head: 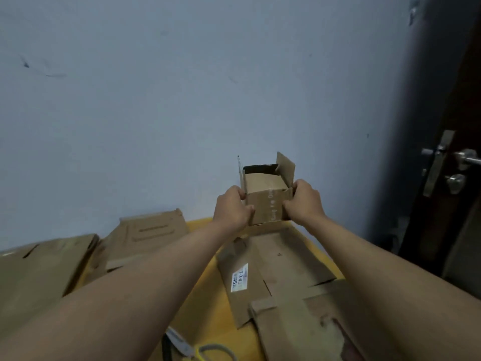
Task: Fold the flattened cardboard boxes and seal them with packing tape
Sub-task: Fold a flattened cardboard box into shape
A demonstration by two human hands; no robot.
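So the small box (265, 201) was held up off the yellow worktop (200, 225), out toward the wall at 12 o'clock — left hand (231, 208) and right hand (303, 201) each had fingers clamped on a side, probably to square it up. Open end faced away and up, flaps splayed; long axis ran away from the person. Flattened cardboard (281, 261) lay below, waiting.

One head-worn view — looking forward and down over a yellow table (205, 295), close, facing a wall (182, 100).
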